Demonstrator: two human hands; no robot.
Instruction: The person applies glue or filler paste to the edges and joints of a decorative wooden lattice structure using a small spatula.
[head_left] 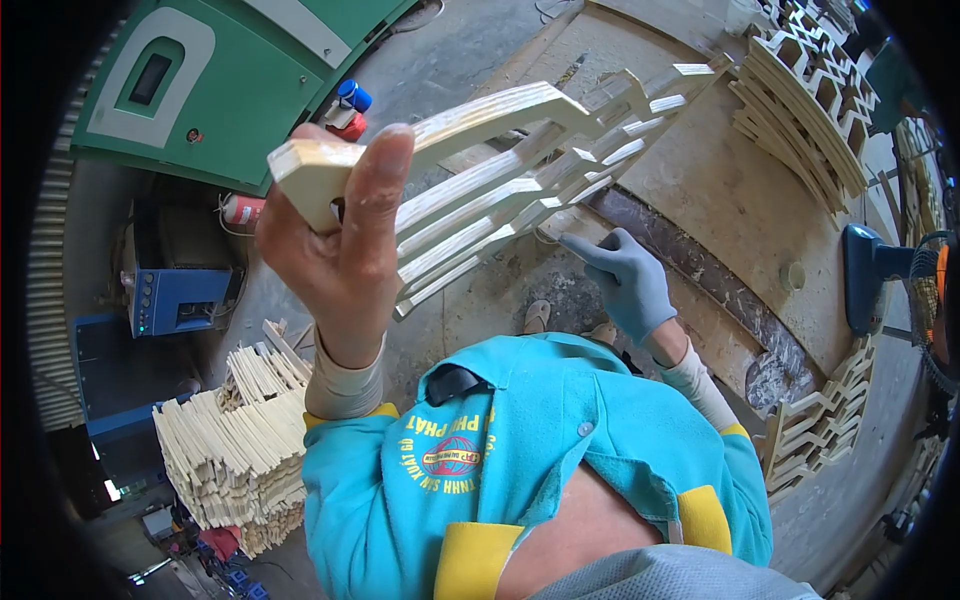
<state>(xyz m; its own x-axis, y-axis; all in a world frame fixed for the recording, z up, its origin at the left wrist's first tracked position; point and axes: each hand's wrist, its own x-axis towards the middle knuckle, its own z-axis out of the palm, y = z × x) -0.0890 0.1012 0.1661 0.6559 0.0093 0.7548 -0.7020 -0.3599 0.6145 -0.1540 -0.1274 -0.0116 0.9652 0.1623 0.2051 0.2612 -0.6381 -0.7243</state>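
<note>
My bare left hand (pixel 335 255) is raised in front of me and grips one end of a bundle of several pale, curved, notched wooden pieces (pixel 500 190). The bundle fans out to the upper right, over the workbench. My right hand (pixel 630 285), in a grey glove, is below the bundle's middle. Its fingers are stretched out and its fingertips touch the lower edge of the pieces without closing around them. My cyan shirt with yellow cuffs fills the bottom of the view.
A wooden workbench (pixel 720 200) carries a stack of similar cut pieces (pixel 800 110) at the top right. More pieces lean at the right (pixel 820 420). A tall pile of slats (pixel 235 450) stands at the lower left. A green machine (pixel 220 70), a blue box (pixel 175 300) and a blue fan (pixel 875 275) surround me.
</note>
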